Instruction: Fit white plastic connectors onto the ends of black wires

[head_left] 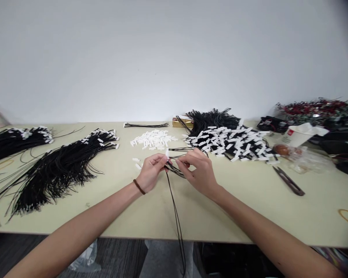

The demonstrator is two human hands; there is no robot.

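Observation:
My left hand (153,170) pinches a white plastic connector (167,153) between thumb and forefinger, near the middle of the table. Black wires (176,170) run from the connector toward my right hand (197,169), whose fingertips are closed on one or more of them. A few long black wires (176,216) hang down from my hands over the table's front edge. Just beyond my hands lies a heap of loose white connectors (155,139), with a few strays (137,163) beside my left hand. The exact wire ends between my fingers are hidden.
Bundles of black wires with white connectors (60,170) lie at the left. Another large pile (234,143) sits back right, by a gold box (178,122). Farther right are dark snips (289,180), a paper cup (297,134), a plastic bag (309,160) and red-black wires (321,112).

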